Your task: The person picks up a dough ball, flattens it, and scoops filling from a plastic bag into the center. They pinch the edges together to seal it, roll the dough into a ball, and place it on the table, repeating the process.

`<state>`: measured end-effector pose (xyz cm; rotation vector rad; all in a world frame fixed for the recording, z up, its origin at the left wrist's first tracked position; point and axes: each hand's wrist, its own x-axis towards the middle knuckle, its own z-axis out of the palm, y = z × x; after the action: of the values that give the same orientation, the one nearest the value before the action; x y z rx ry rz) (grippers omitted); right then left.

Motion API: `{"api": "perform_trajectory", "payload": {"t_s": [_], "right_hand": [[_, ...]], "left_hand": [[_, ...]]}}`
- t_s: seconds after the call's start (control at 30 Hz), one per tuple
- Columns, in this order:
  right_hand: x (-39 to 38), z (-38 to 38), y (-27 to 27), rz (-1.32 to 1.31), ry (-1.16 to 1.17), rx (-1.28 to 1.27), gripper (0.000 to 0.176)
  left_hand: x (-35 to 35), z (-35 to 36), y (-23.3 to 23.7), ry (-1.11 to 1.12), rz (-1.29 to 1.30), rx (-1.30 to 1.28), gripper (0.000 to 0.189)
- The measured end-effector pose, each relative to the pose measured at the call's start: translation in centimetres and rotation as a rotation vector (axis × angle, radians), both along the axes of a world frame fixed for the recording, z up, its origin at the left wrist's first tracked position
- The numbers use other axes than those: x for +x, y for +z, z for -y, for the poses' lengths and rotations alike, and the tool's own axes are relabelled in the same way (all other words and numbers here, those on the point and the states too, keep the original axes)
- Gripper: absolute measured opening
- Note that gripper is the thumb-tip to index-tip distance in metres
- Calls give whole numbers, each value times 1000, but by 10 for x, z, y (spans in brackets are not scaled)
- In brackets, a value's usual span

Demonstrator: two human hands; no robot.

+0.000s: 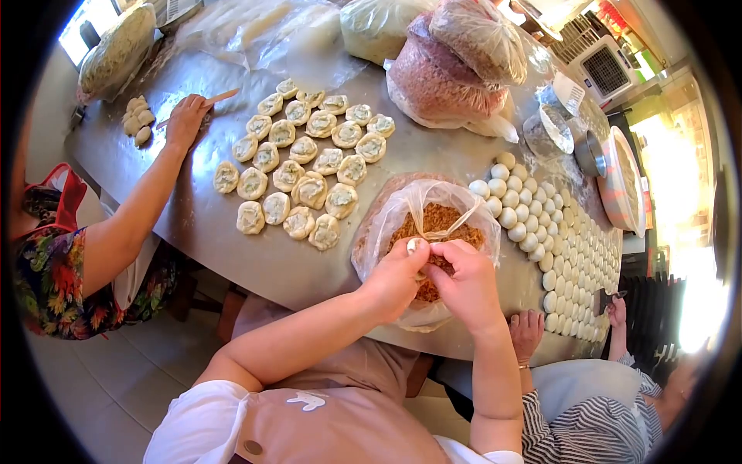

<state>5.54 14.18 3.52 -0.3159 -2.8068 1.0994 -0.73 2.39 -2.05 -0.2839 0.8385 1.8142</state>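
On the table (193,209), long rows of plain dough balls (568,263) along the right edge look unfilled, while some two dozen filled pieces (305,166) sit finished mid-table. Over the bag of brown filling (433,220) at the near edge, the left hand (394,278) and right hand (468,282) pinch one small dough piece (415,246) between narrowed fingertips.

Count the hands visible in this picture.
5: the person's left hand and right hand pinching dough over the bag of brown filling; one co-worker's hand at the table's far left; a second co-worker's two hands at the near right edge. More may be hidden.
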Motion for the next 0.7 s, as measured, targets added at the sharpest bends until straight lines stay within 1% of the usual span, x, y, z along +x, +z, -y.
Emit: {"api": "perform_trajectory", "payload": {"t_s": [0.03, 0.13, 0.2, 0.33, 0.4, 0.43, 0.5, 0.53, 0.6, 0.63, 0.7], "right_hand": [[0, 1, 0, -8, -25, -45, 24], [4, 5, 2, -6, -102, -174, 23], [6, 3, 5, 31, -158, -250, 23], [5, 5, 2, 28, -161, -171, 18], [5, 7, -4, -8, -172, -160, 16], [5, 7, -4, 8, -222, -231, 15], [8, 6, -5, 41, -322, -371, 15], [9, 3, -5, 30, -322, -280, 15], [11, -7, -5, 7, -318, -97, 16], [12, -10, -5, 24, -257, 41, 18], [16, -17, -10, -57, -95, 205, 23]], "left_hand": [[-1, 1, 1, -23, -55, -4, 29], [-4, 2, 0, 0, -20, 45, 29], [-6, 3, 3, -12, -7, -14, 29], [-4, 1, 1, -42, 27, -62, 27], [-1, 2, -3, -30, -15, 6, 27], [-1, 3, -3, -23, -38, 40, 27], [-3, 5, 6, 10, -10, 29, 26], [-4, 6, 10, 27, 5, 24, 25], [-6, 6, 7, 8, -54, 3, 25], [-7, 7, 5, -2, -83, -7, 25], [-4, 14, 1, -113, -842, -307, 26]]}}
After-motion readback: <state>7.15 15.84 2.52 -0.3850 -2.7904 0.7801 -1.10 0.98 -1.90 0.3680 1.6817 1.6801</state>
